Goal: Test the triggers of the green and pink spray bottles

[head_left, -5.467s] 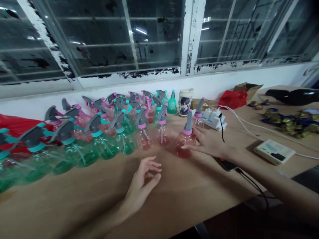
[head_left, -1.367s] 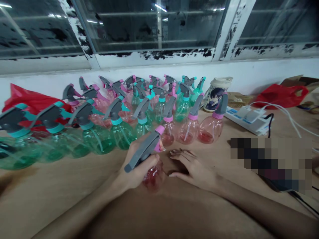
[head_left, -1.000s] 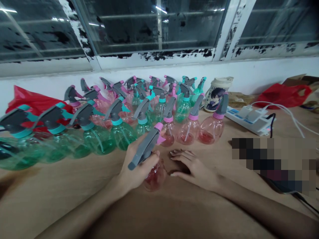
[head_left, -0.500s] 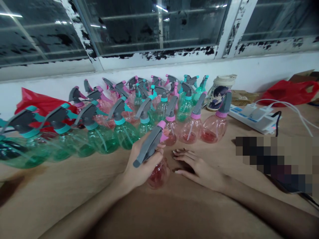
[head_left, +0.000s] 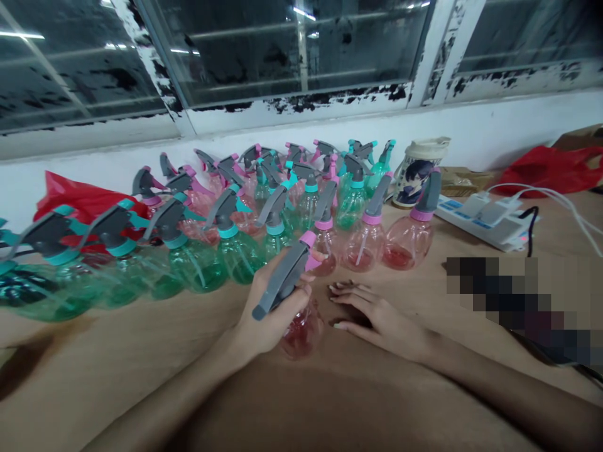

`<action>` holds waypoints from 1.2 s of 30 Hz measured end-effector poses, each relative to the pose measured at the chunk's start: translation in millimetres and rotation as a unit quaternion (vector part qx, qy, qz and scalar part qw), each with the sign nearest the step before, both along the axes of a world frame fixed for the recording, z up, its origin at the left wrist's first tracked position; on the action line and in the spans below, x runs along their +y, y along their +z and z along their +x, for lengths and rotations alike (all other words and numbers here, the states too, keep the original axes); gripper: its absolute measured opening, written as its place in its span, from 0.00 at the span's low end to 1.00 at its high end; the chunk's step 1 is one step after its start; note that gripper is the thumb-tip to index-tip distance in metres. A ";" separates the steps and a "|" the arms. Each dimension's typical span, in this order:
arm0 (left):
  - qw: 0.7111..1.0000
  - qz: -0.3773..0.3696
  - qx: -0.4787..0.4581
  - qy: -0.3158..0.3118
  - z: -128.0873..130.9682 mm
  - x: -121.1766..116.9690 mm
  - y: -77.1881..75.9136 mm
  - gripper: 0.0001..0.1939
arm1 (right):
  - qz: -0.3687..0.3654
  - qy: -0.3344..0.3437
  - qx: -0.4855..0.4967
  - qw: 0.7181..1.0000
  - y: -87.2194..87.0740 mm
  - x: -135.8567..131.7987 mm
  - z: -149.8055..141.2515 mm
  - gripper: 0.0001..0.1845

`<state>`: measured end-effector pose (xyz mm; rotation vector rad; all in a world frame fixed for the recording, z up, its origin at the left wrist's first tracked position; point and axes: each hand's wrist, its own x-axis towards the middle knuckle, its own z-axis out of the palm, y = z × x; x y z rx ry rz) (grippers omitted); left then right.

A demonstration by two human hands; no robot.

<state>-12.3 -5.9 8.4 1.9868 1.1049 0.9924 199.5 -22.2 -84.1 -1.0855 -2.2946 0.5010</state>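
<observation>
My left hand (head_left: 271,307) is closed around the neck of a pink spray bottle (head_left: 304,329) with a grey and pink trigger head. The bottle stands on the wooden table (head_left: 372,402), and my fingers hide its collar. To its right, my right hand (head_left: 377,317) rests palm down on the table with fingers apart, holding nothing. Just beyond my hands stand pink spray bottles (head_left: 362,248) with grey heads. A row of green spray bottles (head_left: 195,267) with grey and teal heads runs to the left.
More pink and green bottles crowd against the wall. A printed cup (head_left: 414,179) stands behind the right end of the row. Farther right lie a white power strip (head_left: 490,229) with plugs and cables, and a red bag (head_left: 541,172). Another red bag (head_left: 85,198) lies behind the green bottles.
The view has shifted very slightly. My left hand keeps its hold on the pink spray bottle, and my right hand stays flat on the table.
</observation>
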 end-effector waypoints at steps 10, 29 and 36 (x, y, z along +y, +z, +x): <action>0.999 0.032 0.016 0.000 2.9 -1.0 12.2 0.02 | -0.005 -0.006 -0.009 1.000 -2.3 -0.3 0.2 0.22; 0.997 0.075 -0.005 -0.011 2.0 0.2 5.6 0.06 | -0.001 0.006 -0.022 1.000 -2.2 0.1 0.9 0.24; 0.998 0.057 0.003 -0.013 -0.1 0.0 4.0 0.06 | 0.013 -0.003 -0.025 1.000 -4.6 -0.7 0.1 0.22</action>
